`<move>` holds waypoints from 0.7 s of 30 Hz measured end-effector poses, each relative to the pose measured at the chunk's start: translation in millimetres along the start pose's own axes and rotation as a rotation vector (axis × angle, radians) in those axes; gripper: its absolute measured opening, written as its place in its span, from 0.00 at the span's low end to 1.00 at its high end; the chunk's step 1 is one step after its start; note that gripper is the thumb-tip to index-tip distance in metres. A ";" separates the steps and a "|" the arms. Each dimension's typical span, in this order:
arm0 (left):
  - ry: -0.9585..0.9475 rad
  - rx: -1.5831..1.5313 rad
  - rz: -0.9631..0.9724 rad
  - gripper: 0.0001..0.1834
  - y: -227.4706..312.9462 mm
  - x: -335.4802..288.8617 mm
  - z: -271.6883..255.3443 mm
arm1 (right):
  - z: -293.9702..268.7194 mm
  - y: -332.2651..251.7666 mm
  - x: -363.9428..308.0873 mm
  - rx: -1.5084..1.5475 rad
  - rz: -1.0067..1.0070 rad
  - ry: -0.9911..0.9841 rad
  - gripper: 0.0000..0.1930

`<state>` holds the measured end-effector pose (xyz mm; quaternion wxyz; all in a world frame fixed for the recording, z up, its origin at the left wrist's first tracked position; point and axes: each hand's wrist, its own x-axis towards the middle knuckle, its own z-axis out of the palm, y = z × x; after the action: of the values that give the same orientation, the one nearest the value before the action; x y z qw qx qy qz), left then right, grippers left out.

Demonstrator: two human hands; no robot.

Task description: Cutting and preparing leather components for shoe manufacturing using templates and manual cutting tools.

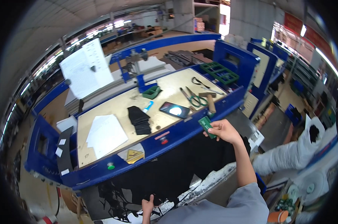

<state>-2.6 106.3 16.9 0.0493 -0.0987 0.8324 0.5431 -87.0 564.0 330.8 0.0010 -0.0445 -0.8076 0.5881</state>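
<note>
My right hand (224,131) is raised over the front edge of the blue machine, closed on a small flat green block (206,127) with white markings. Low in the middle, my left hand (148,204) is closed with its thumb up, at the near edge of the black sheet material (172,158). What its fingers hold is hidden. Beyond my right hand lie a hammer (210,104), green-handled scissors (197,100) and a phone (174,109) on the pale cutting board (120,100).
Black cut pieces (139,120), white paper (105,136) and a green angular die (152,92) lie on the board. A green frame (219,72) sits at its far right. Red (164,140) and green (110,166) buttons line the blue front. A white wrapped roll (284,155) stands right.
</note>
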 end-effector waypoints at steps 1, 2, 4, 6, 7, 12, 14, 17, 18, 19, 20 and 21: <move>-0.132 -0.036 -0.193 0.20 76.4 -18.3 6.2 | -8.5 5.9 -1.0 -0.016 0.016 0.013 0.10; -0.205 -0.040 -0.230 0.22 54.9 -16.3 0.5 | 2.0 -4.9 9.4 -0.148 0.009 0.006 0.09; -0.251 0.133 -0.278 0.27 27.7 -15.3 -2.2 | 19.0 -28.9 28.1 -0.504 -0.132 0.035 0.08; -0.290 0.149 -0.189 0.30 37.4 -23.3 5.0 | 23.7 -39.9 45.9 -0.642 -0.259 0.120 0.07; -0.316 0.141 -0.205 0.31 43.8 -26.1 6.3 | 25.6 -41.6 59.8 -0.765 -0.391 0.200 0.07; -0.357 0.125 -0.241 0.28 41.9 -39.1 2.0 | 46.7 -38.5 176.6 -0.984 -0.522 0.299 0.09; -0.448 0.127 -0.162 0.29 -3.9 -34.0 6.8 | 53.3 -24.4 226.0 -1.109 -0.514 0.321 0.08; -0.440 0.161 -0.174 0.33 -7.3 -42.8 -2.4 | 55.3 -5.9 278.3 -1.287 -0.392 0.290 0.07; -0.381 0.063 -0.168 0.27 -40.7 -46.1 -0.1 | 64.6 -4.6 289.8 -1.322 -0.415 0.275 0.08; -0.353 0.050 -0.216 0.25 -41.4 -49.0 -1.6 | 60.7 4.5 296.9 -1.369 -0.414 0.273 0.08; -0.298 -0.158 -0.245 0.24 -50.5 -56.5 -3.3 | 60.7 9.0 303.1 -1.405 -0.413 0.265 0.08; -0.248 -0.364 -0.266 0.24 -58.9 -63.7 -4.8 | 59.7 12.9 308.7 -1.442 -0.405 0.260 0.09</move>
<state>72.5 85.9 -21.8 0.2036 -0.1470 0.6881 0.6808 -396.8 533.8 284.5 0.1747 0.0458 -0.9777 -0.1068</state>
